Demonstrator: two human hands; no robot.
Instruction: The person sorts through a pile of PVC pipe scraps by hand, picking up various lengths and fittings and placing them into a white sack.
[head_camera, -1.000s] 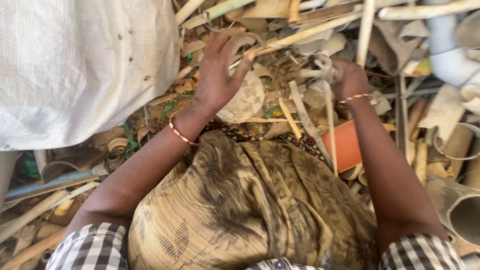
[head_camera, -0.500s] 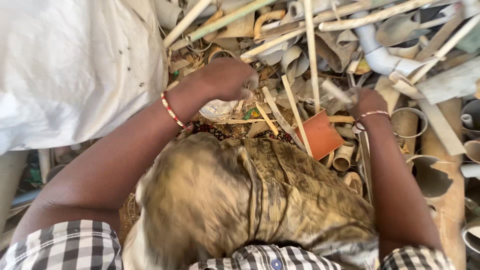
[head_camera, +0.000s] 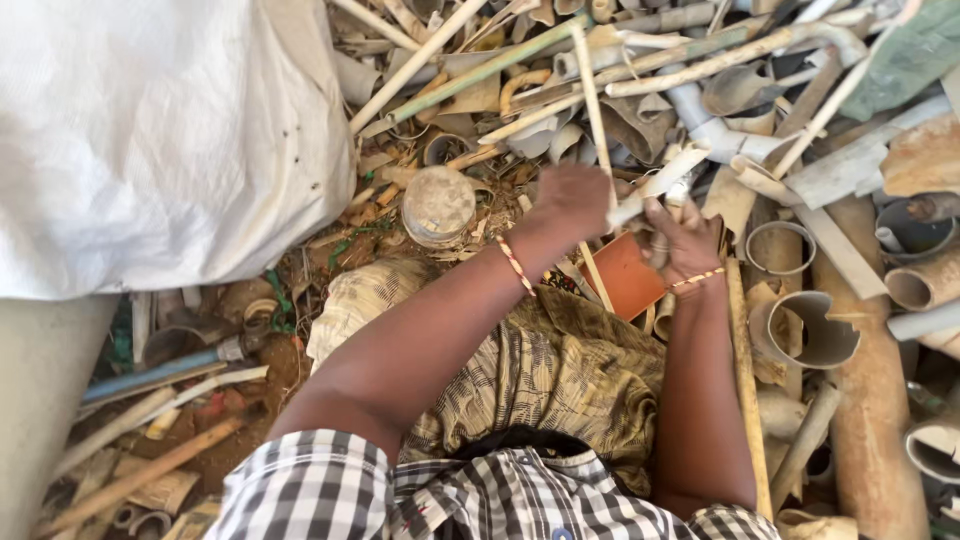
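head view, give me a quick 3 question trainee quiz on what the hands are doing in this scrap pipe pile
1. True or false: both hands meet at the pale pipe piece.
2. What lies just below the right hand? A) an orange flat piece B) a blue bucket C) a green bottle
3. Fill in: the big white ____ fills the upper left of the view.

Key
1. True: the left hand and right hand both close around it.
2. A: the orange flat piece sits under the wrist.
3. Sack: the white woven sack lies beside the round dusty lid.
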